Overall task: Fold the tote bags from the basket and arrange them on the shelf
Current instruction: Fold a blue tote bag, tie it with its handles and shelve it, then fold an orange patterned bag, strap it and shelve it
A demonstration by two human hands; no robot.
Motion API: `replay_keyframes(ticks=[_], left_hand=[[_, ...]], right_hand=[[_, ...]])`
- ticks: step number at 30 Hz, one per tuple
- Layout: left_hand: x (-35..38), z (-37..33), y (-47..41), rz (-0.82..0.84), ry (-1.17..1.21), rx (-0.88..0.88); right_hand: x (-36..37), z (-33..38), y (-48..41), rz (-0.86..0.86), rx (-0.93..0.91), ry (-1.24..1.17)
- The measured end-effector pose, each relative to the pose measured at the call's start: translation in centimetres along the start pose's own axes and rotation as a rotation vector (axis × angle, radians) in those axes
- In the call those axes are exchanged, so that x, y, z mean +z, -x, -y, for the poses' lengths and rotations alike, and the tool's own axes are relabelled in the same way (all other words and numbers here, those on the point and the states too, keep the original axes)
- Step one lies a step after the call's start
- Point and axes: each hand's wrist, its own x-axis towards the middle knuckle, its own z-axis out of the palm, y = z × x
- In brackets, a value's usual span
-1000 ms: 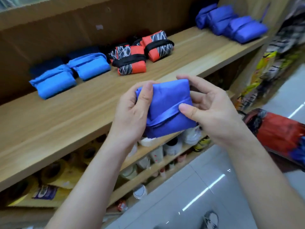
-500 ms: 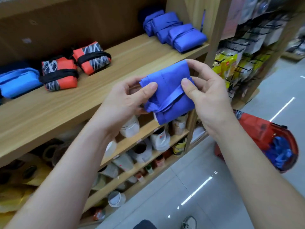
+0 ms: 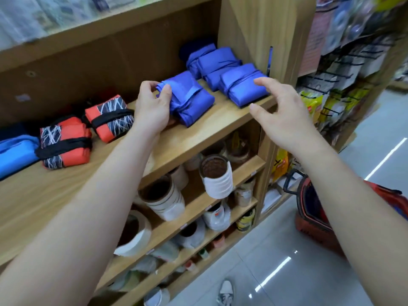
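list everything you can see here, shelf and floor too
royal blue folded bags: three in sight, right end of the wooden shelf, stacked front to back
royal blue folded bag: one, on the shelf, gripped
orange patterned folded bags: two, black straps, shelf middle
light blue folded bag: one, far left
tape rolls: several, brown and white, lower shelves
red basket: one, on the floor, right
left hand: grips the bag's left end
right hand: open, empty, above the shelf edge

We stand at a wooden shelving unit (image 3: 254, 23) on a glossy pale tiled floor (image 3: 287, 257) streaked with ceiling-light reflections; tape rolls (image 3: 217, 176) crowd lower shelves, packaged goods (image 3: 344, 62) hang rightward.
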Motion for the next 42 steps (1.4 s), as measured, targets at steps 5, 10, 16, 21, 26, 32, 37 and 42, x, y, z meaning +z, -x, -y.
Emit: replay_keyframes(ticks=[5, 10, 16, 21, 26, 32, 37, 42], left_hand=[[0.0, 0.0, -1.8, 0.076, -0.408, 0.218], [-0.1, -0.5, -3.6, 0.286, -0.619, 0.353], [1.4, 0.1, -7.0, 0.144, -0.723, 0.270], [3.1, 1.0, -9.0, 0.056, -0.654, 0.340], [3.8, 0.9, -9.8, 0.025, -0.644, 0.335], [3.9, -0.4, -8.0, 0.073, -0.696, 0.263], [3.9, -3.3, -2.0, 0.194, -0.534, 0.452], [5.5, -4.6, 5.8, 0.318, -0.334, 0.591]], right_hand=[[1.5, -0.9, -3.6, 0.083, -0.022, 0.306], [2.0, -1.6, -4.7, 0.008, -0.061, 0.440], [2.6, -1.8, -5.2, -0.061, -0.108, 0.429], [3.1, -2.5, -5.4, -0.113, -0.127, 0.362], [3.4, -3.3, -5.4, -0.133, -0.123, 0.285], [2.7, -3.9, -4.7, -0.191, -0.130, 0.069], [0.5, -3.8, -3.1, -0.259, -0.073, -0.101], [-2.5, -5.5, -0.3, -0.163, -0.003, 0.022]])
